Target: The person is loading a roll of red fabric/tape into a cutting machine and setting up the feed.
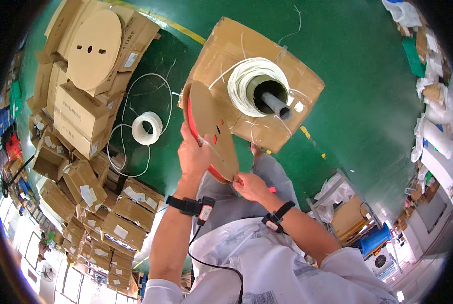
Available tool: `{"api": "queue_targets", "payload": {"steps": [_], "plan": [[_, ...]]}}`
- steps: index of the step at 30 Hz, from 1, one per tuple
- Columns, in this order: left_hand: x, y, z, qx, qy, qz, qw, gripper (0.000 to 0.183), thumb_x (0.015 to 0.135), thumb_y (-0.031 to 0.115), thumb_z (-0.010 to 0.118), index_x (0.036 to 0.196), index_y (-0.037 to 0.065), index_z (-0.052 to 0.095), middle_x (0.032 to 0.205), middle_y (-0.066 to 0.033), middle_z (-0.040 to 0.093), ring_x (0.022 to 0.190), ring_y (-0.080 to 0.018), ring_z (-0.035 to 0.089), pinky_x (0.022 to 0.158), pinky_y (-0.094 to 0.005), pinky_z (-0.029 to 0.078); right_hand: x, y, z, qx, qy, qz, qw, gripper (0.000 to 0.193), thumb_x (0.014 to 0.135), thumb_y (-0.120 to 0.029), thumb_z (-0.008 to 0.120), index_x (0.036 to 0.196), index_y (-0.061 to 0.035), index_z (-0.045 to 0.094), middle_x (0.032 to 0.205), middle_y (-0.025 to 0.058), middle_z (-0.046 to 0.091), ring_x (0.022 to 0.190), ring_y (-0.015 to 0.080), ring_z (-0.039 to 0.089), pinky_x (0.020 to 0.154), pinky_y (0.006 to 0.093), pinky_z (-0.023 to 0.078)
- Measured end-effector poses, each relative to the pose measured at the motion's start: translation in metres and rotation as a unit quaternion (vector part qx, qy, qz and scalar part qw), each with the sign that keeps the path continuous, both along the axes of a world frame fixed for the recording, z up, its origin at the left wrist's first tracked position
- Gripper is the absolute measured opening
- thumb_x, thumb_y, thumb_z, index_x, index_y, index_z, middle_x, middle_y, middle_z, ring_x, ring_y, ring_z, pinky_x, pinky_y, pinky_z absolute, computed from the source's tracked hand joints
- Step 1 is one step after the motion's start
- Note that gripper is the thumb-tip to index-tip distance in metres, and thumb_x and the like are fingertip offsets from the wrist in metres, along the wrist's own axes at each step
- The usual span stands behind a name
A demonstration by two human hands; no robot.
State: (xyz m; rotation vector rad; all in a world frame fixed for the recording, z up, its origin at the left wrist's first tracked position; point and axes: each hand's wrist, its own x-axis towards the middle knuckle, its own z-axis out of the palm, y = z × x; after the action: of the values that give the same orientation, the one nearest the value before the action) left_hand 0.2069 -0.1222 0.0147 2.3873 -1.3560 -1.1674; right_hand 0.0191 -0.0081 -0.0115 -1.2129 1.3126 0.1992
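My left hand [192,157] is closed around the side of a cardboard spool [215,134], fingers between its two round flanges. The spool is tilted on edge in front of my lap, with red material wound inside. At its lower rim my right hand [252,187] is pinched closed. A small red bit [272,189] shows beside that hand; what the fingers hold is hidden. Beyond the spool, a coil of white cable or tubing [240,86] sits around a dark cylindrical core on a cardboard sheet or box [221,43]. A grey pipe [274,105] stands up through the core.
A loose white coil [147,129] lies on the green floor [338,50] at left, strands looping around it. Farther left are piled cardboard boxes [79,114] and a large round flange [97,48]. A metal rack [333,195] stands at right; white bags [436,134] line the far right.
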Motion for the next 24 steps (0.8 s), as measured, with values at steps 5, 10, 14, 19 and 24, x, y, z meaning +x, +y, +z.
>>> {"api": "queue_targets", "payload": {"steps": [5,10,14,19,24], "plan": [[0.044,-0.011,-0.001,-0.004,0.055,0.046,0.997,0.057,0.082,0.016,0.064,0.130,-0.001,0.039,0.102,-0.0241,0.064,0.095,-0.0380,0.064,0.083,-0.0429,0.049,-0.024,-0.017,-0.046,-0.027,0.130,0.063,0.989,0.019,0.088,-0.023,0.051,0.092,-0.0077,0.062,0.086,0.0166,0.066,0.081,0.0364,0.064,0.070,0.0472,0.050],[0.060,-0.021,0.033,-0.010,0.138,0.093,0.986,0.046,0.082,0.007,0.062,0.124,-0.002,0.048,0.110,-0.0150,0.061,0.099,-0.0208,0.060,0.087,-0.0320,0.046,-0.039,-0.024,-0.077,-0.214,0.178,0.036,0.960,0.020,0.089,-0.024,0.050,0.091,-0.0088,0.063,0.088,0.0171,0.066,0.081,0.0368,0.063,0.073,0.0475,0.050],[0.100,-0.029,0.072,-0.022,0.222,0.149,0.963,0.044,0.081,0.004,0.061,0.122,-0.006,0.049,0.109,-0.0100,0.060,0.098,-0.0149,0.056,0.086,-0.0284,0.045,-0.033,-0.043,-0.066,-0.232,0.180,-0.050,0.955,0.017,0.087,-0.022,0.053,0.087,-0.0078,0.062,0.082,0.0185,0.065,0.077,0.0386,0.063,0.067,0.0499,0.051],[0.125,-0.017,0.134,-0.018,0.197,0.145,0.969,0.037,0.082,0.002,0.060,0.117,-0.005,0.050,0.108,-0.0084,0.060,0.096,-0.0131,0.056,0.087,-0.0266,0.044,-0.013,-0.067,-0.050,-0.204,0.165,-0.153,0.953,0.025,0.090,-0.027,0.052,0.085,-0.0056,0.063,0.073,0.0218,0.063,0.074,0.0401,0.063,0.061,0.0494,0.049],[0.146,0.000,0.182,-0.060,0.199,0.166,0.964,0.043,0.083,0.002,0.061,0.124,-0.003,0.048,0.112,-0.0066,0.060,0.099,-0.0128,0.058,0.089,-0.0269,0.046,0.012,-0.082,-0.024,-0.028,0.059,-0.256,0.964,0.026,0.097,-0.028,0.048,0.101,-0.0062,0.062,0.080,0.0106,0.067,0.073,0.0246,0.065,0.063,0.0365,0.051]]}}
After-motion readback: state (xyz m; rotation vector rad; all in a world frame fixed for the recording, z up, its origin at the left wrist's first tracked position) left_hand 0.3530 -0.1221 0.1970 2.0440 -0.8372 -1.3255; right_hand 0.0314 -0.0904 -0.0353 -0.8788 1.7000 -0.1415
